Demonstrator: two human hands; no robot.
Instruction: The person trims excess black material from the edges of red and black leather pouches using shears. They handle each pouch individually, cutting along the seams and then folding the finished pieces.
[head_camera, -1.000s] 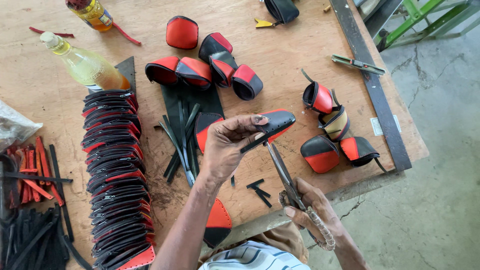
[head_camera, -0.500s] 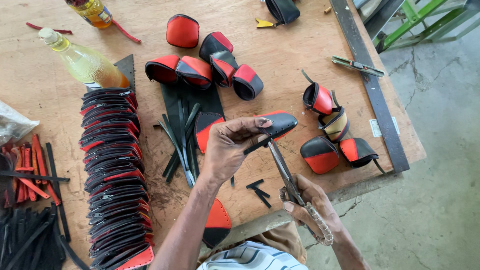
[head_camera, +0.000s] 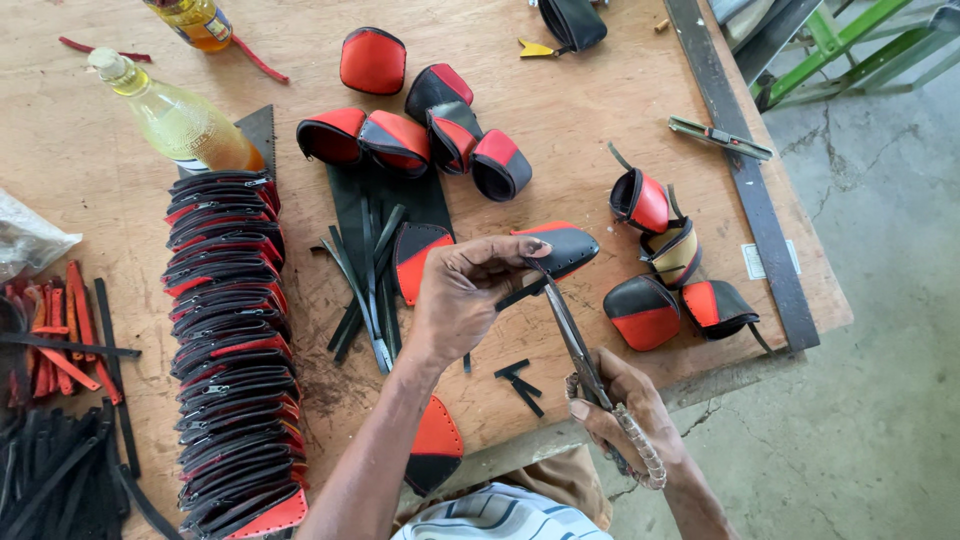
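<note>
My left hand (head_camera: 462, 300) grips a small red and black pouch (head_camera: 560, 246) over the middle of the wooden table (head_camera: 620, 90). A black strap end sticks out of the pouch below my thumb. My right hand (head_camera: 625, 415) holds a pair of scissors (head_camera: 572, 335) by wrapped handles, with the blades pointing up at that strap end. Small black offcuts (head_camera: 518, 379) lie on the table just under the scissors.
A long row of flat red and black pieces (head_camera: 232, 330) runs down the left. Finished pouches (head_camera: 420, 135) sit at the back, others (head_camera: 665, 270) at the right. Black strips (head_camera: 365, 285), two bottles (head_camera: 175, 115), a metal ruler (head_camera: 745, 170) and red strips (head_camera: 55, 330) also lie here.
The scissors have swung up from pointing sideways to standing steeper, their tips now at the strap under the pouch. My left hand has barely shifted.
</note>
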